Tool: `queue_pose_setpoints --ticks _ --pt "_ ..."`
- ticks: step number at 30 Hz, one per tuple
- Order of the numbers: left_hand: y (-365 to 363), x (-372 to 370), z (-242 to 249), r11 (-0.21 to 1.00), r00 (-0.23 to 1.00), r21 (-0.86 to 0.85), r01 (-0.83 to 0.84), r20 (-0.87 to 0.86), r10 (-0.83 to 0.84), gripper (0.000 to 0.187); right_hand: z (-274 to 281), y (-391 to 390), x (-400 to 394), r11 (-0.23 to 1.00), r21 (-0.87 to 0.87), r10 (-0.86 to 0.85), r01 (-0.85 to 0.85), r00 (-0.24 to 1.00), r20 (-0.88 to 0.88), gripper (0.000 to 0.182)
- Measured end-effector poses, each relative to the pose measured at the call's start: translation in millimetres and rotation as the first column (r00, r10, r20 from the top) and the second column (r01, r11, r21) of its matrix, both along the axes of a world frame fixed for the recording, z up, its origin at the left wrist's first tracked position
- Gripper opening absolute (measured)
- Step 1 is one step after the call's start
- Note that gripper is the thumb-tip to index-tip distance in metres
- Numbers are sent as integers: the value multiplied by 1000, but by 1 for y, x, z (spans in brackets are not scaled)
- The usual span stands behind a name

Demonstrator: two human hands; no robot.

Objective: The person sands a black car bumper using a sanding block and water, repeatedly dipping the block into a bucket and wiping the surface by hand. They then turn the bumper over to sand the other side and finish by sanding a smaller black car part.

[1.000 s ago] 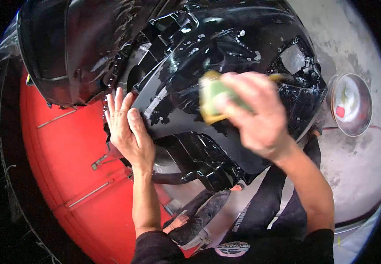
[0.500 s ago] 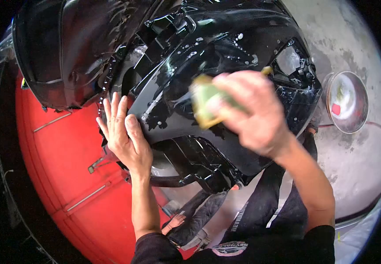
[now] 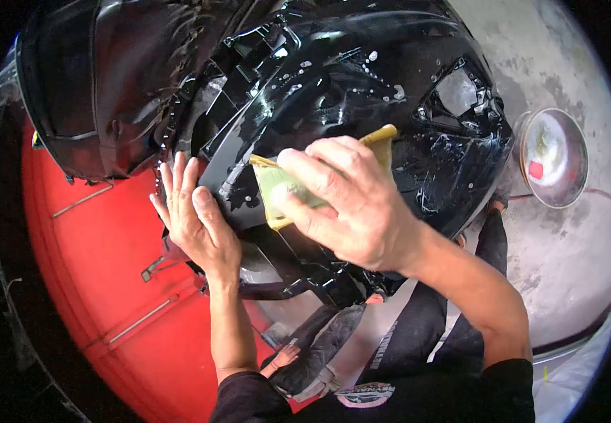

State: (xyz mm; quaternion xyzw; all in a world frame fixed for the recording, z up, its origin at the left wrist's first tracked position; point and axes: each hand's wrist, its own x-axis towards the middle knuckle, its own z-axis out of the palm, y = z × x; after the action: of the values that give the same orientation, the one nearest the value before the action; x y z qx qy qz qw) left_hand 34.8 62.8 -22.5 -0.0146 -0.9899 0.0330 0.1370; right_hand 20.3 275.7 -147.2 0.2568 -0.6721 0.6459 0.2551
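Note:
A large glossy black car bumper (image 3: 362,42) lies before me, wet, with water drops and whitish smears on it. My right hand (image 3: 362,204) grips a pale green sanding pad (image 3: 270,187) with yellow curled edges and presses it on the lower middle of the bumper. The thumb and fingers bend around the pad; its underside is hidden. At the bumper's left edge rests my left hand (image 3: 200,218), its fingers stretched out, holding nothing.
A metal bowl (image 3: 580,166) with whitish liquid and a small red piece stands on the grey floor at right. Another dark panel (image 3: 59,77) sits at upper left, above a red surface (image 3: 108,282). Another person's hand (image 3: 284,356) shows below.
My right hand has moved down and left with the pad, which now lies flatter and shows more of its edges. My left hand stays nearly in place.

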Motion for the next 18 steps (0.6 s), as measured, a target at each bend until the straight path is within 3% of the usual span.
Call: queue_pose_setpoints --ticks 3,6,10,14,16,17,18 --pt "1 -3 1 1000 1000 10 15 1 -15 52 -28 36 -10 980 181 -77 79 997 -19 33" --pt "2 1 -2 1000 1000 7 2 -7 -2 52 -33 32 -3 978 155 -149 141 988 41 31" --pt "0 0 1 1000 1000 -13 7 12 -6 52 -4 9 -3 998 51 27 -26 1000 -16 27" --pt "2 1 -1 1000 1000 20 0 -17 0 52 -45 48 -11 982 175 -76 71 997 21 29" --pt "0 0 -1 1000 1000 -16 -6 -16 5 51 -10 23 3 1000 12 -5 3 990 144 28" --pt "-2 1 -1 1000 1000 -14 -4 -16 4 52 -7 6 4 1000 15 15 -15 1000 -16 26" --pt "-2 2 -1 1000 1000 -15 -4 -7 4 52 -2 4 0 999 21 43 -42 998 -50 23"
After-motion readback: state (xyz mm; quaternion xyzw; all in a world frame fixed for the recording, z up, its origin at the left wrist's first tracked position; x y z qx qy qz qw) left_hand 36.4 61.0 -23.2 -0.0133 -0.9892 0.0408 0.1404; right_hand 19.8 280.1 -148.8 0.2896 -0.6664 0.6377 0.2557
